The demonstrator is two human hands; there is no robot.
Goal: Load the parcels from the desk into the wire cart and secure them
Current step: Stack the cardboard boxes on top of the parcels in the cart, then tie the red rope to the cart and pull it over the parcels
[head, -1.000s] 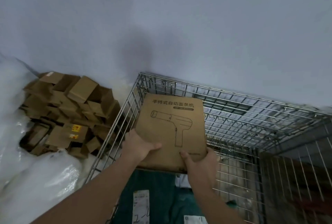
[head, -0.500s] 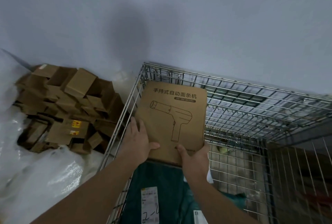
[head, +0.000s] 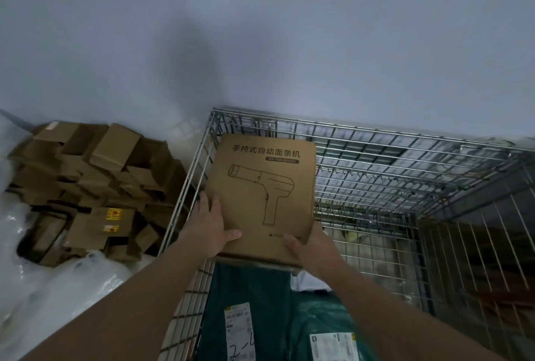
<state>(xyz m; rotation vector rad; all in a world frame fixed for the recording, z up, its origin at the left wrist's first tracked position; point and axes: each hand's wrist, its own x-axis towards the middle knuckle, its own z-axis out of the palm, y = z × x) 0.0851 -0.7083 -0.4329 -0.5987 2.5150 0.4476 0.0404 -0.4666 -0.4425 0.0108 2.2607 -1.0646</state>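
Note:
A flat brown cardboard box [head: 262, 187] with a printed line drawing of a gun-shaped device and Chinese text is held over the left part of the wire cart [head: 405, 152]. My left hand [head: 210, 224] grips its lower left edge, thumb on top. My right hand [head: 311, 247] grips its lower right corner. Below the box, inside the cart, lie dark green bagged parcels [head: 249, 297] with white shipping labels [head: 238, 328].
A heap of small brown cartons [head: 95, 187] lies on the floor left of the cart. White plastic wrapping [head: 52, 291] spreads at the lower left. A pale wall rises behind the cart. More goods show through the cart's right wire side [head: 474, 259].
Both hands have pushed the box farther forward and slightly right over the cart. The view has tilted up a little, so the cart sits lower in the frame.

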